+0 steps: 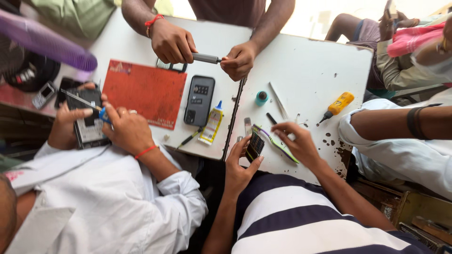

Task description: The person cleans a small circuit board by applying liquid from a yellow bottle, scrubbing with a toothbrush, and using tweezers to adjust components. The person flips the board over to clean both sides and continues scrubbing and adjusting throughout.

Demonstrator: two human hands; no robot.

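Observation:
My left hand (239,165) holds a small dark phone part (255,145) upright at the near edge of the white table (310,66). My right hand (299,143) grips a thin green and purple brush (281,145), whose head lies against the part. Both hands are close together just above the table edge, over my striped shirt.
A person in white at the left works a blue-handled tool on an opened phone (86,123). Hands at the top hold a grey tool (205,58). Also here: a red mat (143,91), black phone (199,99), glue bottle (212,124), teal cap (262,98), yellow bottle (340,104). A white-sleeved arm (400,123) rests right.

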